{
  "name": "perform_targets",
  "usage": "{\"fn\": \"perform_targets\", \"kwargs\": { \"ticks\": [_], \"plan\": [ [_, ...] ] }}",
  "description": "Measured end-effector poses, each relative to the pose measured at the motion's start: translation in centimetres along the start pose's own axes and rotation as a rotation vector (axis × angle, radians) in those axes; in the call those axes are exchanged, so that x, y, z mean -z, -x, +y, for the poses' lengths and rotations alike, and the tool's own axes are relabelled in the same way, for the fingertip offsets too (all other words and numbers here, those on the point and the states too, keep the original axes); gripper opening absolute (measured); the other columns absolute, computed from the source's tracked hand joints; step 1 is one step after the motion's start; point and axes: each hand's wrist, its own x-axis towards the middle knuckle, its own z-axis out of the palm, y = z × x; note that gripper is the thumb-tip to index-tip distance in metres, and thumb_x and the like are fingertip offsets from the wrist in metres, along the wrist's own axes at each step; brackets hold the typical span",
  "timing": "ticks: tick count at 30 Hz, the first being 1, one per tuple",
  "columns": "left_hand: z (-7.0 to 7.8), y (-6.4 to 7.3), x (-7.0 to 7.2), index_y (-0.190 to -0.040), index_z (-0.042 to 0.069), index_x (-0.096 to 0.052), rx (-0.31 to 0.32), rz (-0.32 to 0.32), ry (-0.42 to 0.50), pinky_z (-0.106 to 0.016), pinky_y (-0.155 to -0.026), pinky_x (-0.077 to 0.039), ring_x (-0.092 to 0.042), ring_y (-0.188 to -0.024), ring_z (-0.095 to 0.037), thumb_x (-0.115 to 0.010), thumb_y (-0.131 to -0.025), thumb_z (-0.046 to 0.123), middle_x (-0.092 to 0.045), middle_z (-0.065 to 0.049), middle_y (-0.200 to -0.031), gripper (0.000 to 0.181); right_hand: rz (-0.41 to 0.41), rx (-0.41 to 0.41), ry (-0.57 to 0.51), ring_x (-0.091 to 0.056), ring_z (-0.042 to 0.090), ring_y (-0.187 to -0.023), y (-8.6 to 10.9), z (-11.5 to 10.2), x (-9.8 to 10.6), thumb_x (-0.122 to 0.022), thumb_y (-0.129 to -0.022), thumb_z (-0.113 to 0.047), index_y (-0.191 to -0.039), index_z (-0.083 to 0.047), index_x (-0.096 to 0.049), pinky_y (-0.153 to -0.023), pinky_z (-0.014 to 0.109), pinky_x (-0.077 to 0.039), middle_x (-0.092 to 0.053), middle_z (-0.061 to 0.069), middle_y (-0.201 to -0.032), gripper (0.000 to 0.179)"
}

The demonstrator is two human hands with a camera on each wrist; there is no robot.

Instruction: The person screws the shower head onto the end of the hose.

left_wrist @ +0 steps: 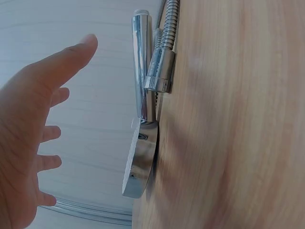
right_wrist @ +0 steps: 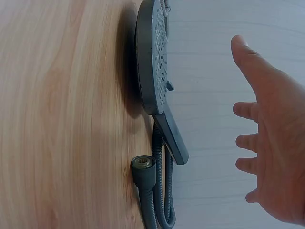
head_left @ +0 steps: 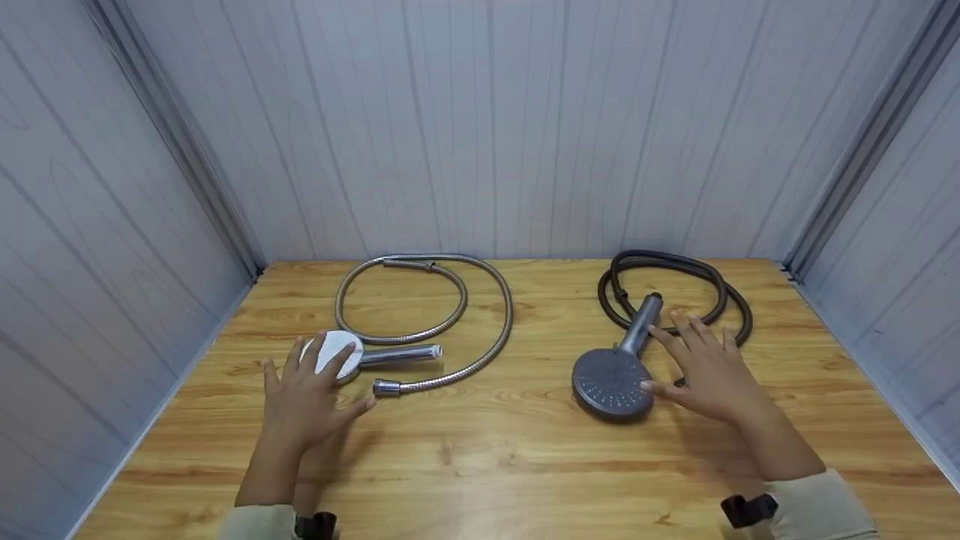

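My left hand [head_left: 300,401] hovers with spread fingers over a chrome shower head [head_left: 334,354] with a white face, its handle pointing right. In the left wrist view that shower head [left_wrist: 142,157] lies apart from the palm. A silver shower hose [head_left: 504,315] loops behind it, its chrome end nut [head_left: 386,388] close by my thumb. On the right, my right hand [head_left: 709,375] is held with fingers spread beside a dark grey shower head [head_left: 613,382]. A dark hose [head_left: 739,300] lies coiled beyond; the right wrist view shows its threaded end [right_wrist: 143,164]. Neither hand holds anything.
Everything lies on a wood-grain table [head_left: 480,465]. A pale panelled wall [head_left: 480,135] rises at its far edge, with side panels left [head_left: 97,285] and right [head_left: 900,300]. Dark wrist mounts [head_left: 750,511] sit near both sleeves.
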Motion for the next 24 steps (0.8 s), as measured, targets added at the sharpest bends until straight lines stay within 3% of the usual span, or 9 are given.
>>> {"fn": "perform_targets", "kwargs": {
  "ticks": [9,24],
  "plan": [
    [-0.23,0.17,0.01,-0.139,0.022,-0.055,-0.018,0.027,0.094,-0.077,-0.098,-0.017,-0.032,-0.134,-0.046,-0.073,-0.072,0.064,-0.039,-0.022,-0.146,0.081,0.018,0.033,-0.006,-0.015,0.051,-0.141,-0.3,-0.16,-0.14,-0.065,-0.079,-0.067,-0.15,-0.011,-0.037,-0.104,0.074,-0.007,-0.02,0.026,-0.156,0.094],
    [-0.42,0.43,-0.01,-0.139,0.022,-0.055,-0.023,0.043,0.068,-0.071,-0.095,-0.029,-0.043,-0.126,-0.046,-0.077,-0.071,0.06,-0.045,-0.022,-0.139,0.081,0.043,0.079,-0.032,-0.019,0.05,-0.14,-0.75,-0.72,-0.4,-0.079,-0.074,-0.049,-0.147,-0.01,-0.041,-0.103,0.074,-0.012,-0.024,0.024,-0.155,0.09]
  ]
}}
